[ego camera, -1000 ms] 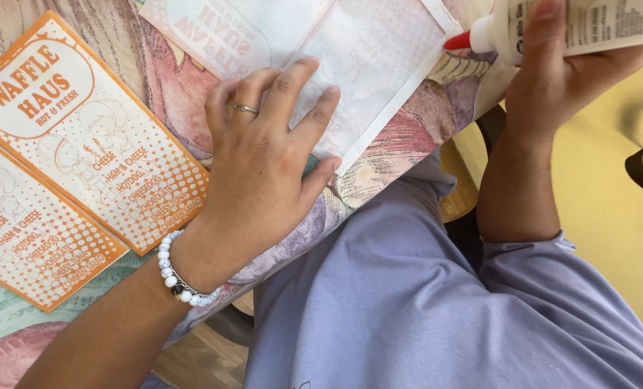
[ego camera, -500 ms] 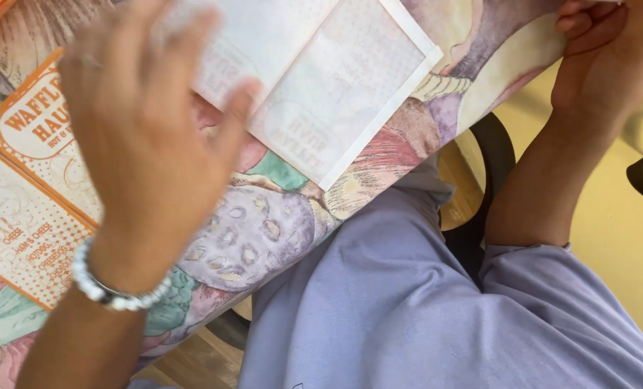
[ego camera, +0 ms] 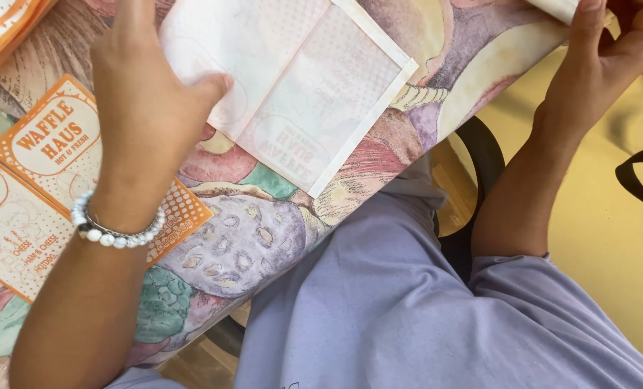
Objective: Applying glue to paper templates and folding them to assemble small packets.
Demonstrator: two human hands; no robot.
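Observation:
My left hand (ego camera: 149, 94) hovers over or rests on the left part of a white paper sheet (ego camera: 321, 94) that lies face down on the table, print showing through faintly. The thumb is spread and the fingertips run out of the top of the picture. A white bead bracelet (ego camera: 116, 234) circles that wrist. My right hand (ego camera: 609, 43) is at the top right past the table edge, fingers curled around a pale container (ego camera: 555, 7) that only shows a corner.
Orange and white printed paper sleeves (ego camera: 48, 144) lie at the left on a colourful patterned tablecloth (ego camera: 264, 238). My lap in lilac cloth (ego camera: 393, 310) is below the table edge. A dark seat rim (ego camera: 480, 158), yellow floor (ego camera: 609, 238) and a black strap (ego camera: 638, 173) are at the right.
My left hand lifted off the paper's lower edge and moved left and up over the sheet. The right hand with the container rose, so the container is nearly out of view.

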